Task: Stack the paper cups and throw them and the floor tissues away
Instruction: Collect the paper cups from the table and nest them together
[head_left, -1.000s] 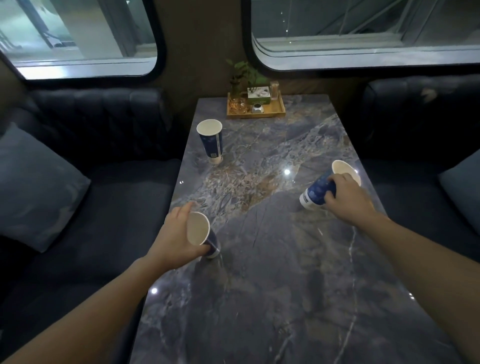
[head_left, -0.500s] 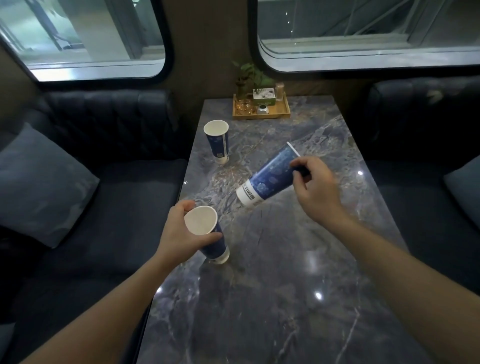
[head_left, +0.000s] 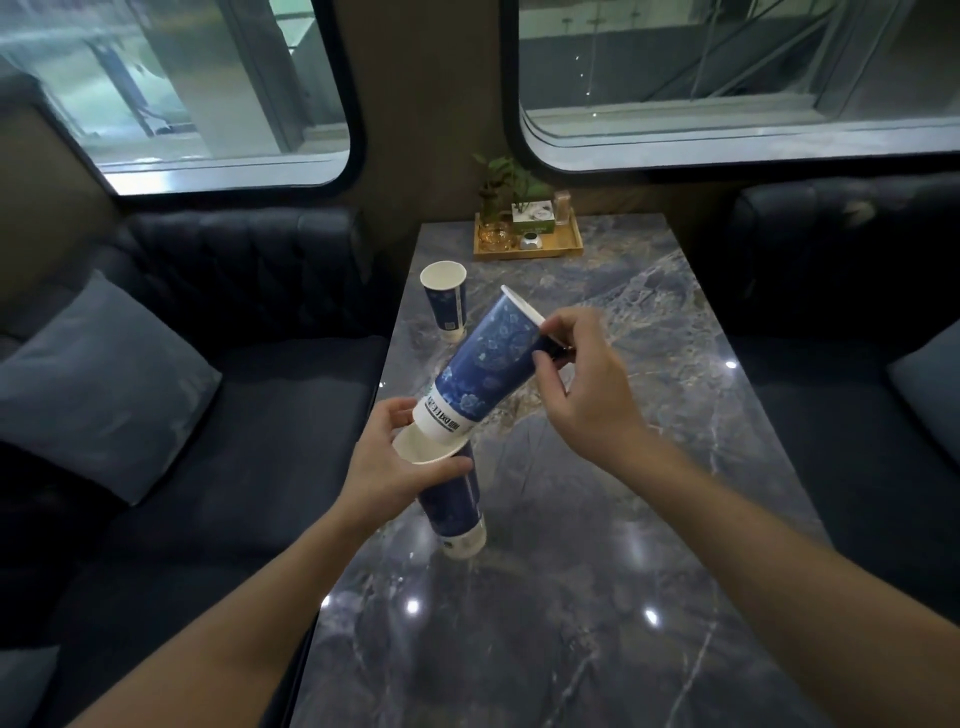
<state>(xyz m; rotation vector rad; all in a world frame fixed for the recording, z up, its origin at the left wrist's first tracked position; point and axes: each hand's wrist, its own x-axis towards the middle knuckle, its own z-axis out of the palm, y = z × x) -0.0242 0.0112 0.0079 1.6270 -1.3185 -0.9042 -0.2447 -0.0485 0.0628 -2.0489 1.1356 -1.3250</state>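
Observation:
Three blue paper cups with white rims are in view. My left hand (head_left: 387, 462) grips one cup (head_left: 451, 501) near its rim; its base rests on the marble table (head_left: 597, 519). My right hand (head_left: 582, 384) pinches the rim of a second cup (head_left: 485, 371), tilted, with its white base just entering the mouth of the first cup. A third cup (head_left: 445, 301) stands upright and alone further back near the table's left edge. No floor tissues are visible.
A wooden tray (head_left: 527, 244) with a small plant, a box and glass items sits at the table's far end under the windows. Dark sofas flank the table, each with a grey cushion (head_left: 98, 384).
My right hand lifted its cup off the table's right side and carried it left, tilted, to the mouth of the cup in my left hand. The left cup now stands more upright.

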